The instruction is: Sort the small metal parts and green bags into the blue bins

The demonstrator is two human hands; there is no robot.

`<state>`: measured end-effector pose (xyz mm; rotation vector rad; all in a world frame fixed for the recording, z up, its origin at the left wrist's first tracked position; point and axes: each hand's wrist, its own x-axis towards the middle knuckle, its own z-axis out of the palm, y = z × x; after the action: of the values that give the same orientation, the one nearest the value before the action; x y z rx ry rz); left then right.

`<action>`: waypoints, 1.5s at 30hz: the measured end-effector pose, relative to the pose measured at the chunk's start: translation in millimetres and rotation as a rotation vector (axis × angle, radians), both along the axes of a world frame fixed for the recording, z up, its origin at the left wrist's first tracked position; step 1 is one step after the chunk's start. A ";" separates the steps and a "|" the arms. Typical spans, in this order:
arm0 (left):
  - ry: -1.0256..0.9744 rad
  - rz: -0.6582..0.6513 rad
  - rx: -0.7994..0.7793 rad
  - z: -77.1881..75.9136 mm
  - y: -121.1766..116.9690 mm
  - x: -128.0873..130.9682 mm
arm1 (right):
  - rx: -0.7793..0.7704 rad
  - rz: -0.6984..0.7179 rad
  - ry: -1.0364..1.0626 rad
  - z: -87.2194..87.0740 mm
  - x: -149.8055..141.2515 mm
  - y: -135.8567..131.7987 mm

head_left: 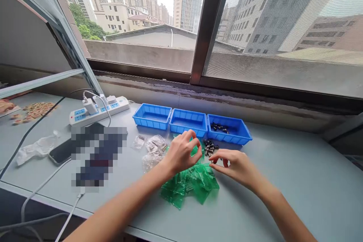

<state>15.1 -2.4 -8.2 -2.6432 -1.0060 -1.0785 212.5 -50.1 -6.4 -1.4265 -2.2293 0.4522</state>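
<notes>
My left hand (pixel 183 152) hovers over a pile of green plastic bags (pixel 200 183), its fingers curled in and thumb near them; whatever it may hold is hidden. To its right, my right hand (pixel 234 164) pinches thumb and forefinger together at the pile's right edge. Something small and dark seems to show at those fingertips, too tiny to name. Just beyond lies a heap of black screw-like parts (pixel 209 146). Clear plastic bags with small parts (pixel 155 144) lie left of my left hand.
Three blue bins stand in a row: a left bin (pixel 151 124), a middle bin (pixel 187 129) and a right bin (pixel 241 136) with several black parts. At left are a power strip (pixel 121 106), a phone (pixel 58 153), cables and a metal ladder (pixel 76 51). Another person's hand (pixel 6 105) shows far left.
</notes>
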 end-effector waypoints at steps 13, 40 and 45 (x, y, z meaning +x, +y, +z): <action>0.004 -0.016 0.017 -0.3 -0.7 0.8 | -0.043 -0.051 -0.127 2.7 3.2 2.5; 0.208 -0.301 0.052 8.0 2.8 -3.4 | -0.159 -0.178 0.588 16.3 -25.6 -5.7; 0.206 -0.290 0.088 8.1 2.1 -2.9 | -0.218 -0.229 0.706 11.1 -15.6 2.0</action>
<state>12.1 -0.3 -0.1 -2.8133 -0.5369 -0.8492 196.9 -48.1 4.7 -1.3275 -1.4724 0.9657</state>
